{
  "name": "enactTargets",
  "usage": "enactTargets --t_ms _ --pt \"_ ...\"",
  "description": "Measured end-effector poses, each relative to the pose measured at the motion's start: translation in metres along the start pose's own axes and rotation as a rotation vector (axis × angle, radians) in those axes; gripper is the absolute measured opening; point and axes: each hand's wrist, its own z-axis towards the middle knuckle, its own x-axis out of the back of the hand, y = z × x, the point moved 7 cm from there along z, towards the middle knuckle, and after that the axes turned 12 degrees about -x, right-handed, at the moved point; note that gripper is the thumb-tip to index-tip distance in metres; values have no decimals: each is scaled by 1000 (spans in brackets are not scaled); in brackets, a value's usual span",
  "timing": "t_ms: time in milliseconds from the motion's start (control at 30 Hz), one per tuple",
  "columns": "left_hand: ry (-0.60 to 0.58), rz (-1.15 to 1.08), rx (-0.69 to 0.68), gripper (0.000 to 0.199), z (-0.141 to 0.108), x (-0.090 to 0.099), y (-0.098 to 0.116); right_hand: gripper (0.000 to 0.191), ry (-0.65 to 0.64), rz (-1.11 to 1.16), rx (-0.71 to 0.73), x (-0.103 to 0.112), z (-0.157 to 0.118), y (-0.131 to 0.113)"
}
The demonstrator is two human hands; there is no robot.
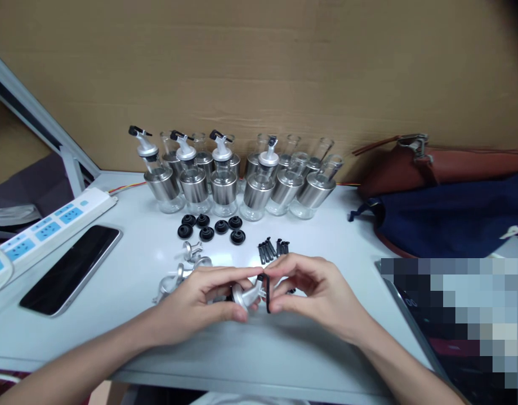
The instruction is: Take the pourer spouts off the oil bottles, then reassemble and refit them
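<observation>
My left hand [212, 295] is closed around a silver-grey pourer spout [247, 294], its tip pointing right. In my right hand [307, 287], thumb and fingers pinch a black flip cap [267, 295] at the spout's tip; whether it is clipped on I cannot tell. Behind my left hand lie several loose silver spouts [191, 250]. Beyond them are several round black stoppers [221, 226]. Two small groups of black flip caps [266, 251] lie just past my right hand. Glass bottles with steel sleeves [224, 188] stand in rows at the back, several topped with a pourer [185, 149].
On the left are a white power strip [99, 203] and a phone [73, 270]. A brown bag [385, 169] and dark blue cloth [445, 214] occupy the right, with a partly blurred dark object [428, 326] in front. A cardboard wall [242, 67] closes off the back.
</observation>
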Motion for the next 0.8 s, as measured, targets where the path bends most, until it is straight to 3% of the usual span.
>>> enactTargets --t_ms 167,400,600,800 --pt "16 -15 23 46 0 1 -2 36 6 -75 -47 -3 -2 1" --pt "17 -165 30 46 1 -1 -1 28 -2 -85 -71 -5 -3 -1" --pt "18 5 -22 47 2 3 1 30 -34 7 -135 -2 0 4" --pt "12 283 -174 52 -1 3 6 28 9 84 -111 -4 3 8"
